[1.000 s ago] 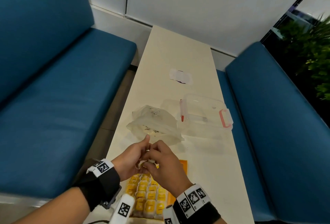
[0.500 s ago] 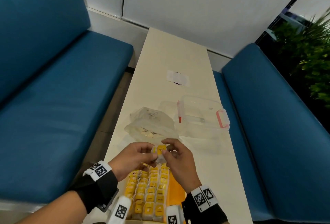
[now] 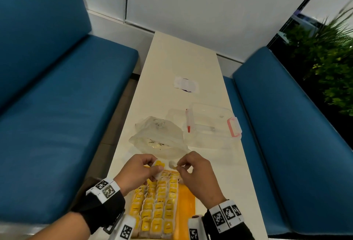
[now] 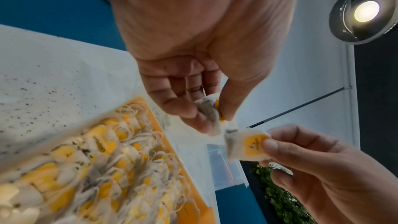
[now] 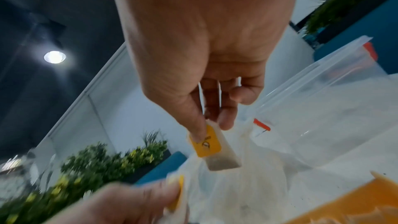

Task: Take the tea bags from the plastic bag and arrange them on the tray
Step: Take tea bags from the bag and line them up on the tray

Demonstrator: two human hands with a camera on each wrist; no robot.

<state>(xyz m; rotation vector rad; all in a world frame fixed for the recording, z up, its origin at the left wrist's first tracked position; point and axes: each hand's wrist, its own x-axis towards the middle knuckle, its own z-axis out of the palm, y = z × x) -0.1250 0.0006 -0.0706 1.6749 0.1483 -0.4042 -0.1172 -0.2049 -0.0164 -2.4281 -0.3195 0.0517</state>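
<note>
While each hand pinches its own tea bag, the two bags hang just apart above the far end of the orange tray (image 3: 186, 201). Left hand (image 3: 138, 172): thumb and fingers pinching a tea bag with a yellow tag (image 3: 158, 164). Right hand (image 3: 194, 171): thumb and forefinger pinching a second tea bag (image 3: 172, 165), shown in the right wrist view as a yellow tag over a pale pouch (image 5: 212, 149). Neither grip is spread; both are pressed onto a bag.

Below the hands, at 6 o'clock in the head view, the tray lies on the worktop (image 3: 183, 63), and rows of tea bags with yellow tags (image 3: 158, 207) fill most of it, leaving a bare orange strip along its right side. Loose strings lie tangled among the rows, as the left wrist view shows.

At 12 o'clock from the hands, just beyond them, a crumpled plastic bag (image 3: 158, 136) rests on the worktop. At 1 o'clock, beside the bag, stands a clear plastic box (image 3: 210, 123) with red clips. Further out at 12 o'clock lies a small white packet (image 3: 186, 85).

Blue padded benches (image 3: 57, 106) flank the worktop at 9 and 3 o'clock. Green plants (image 3: 328, 63) stand at 2 o'clock.
</note>
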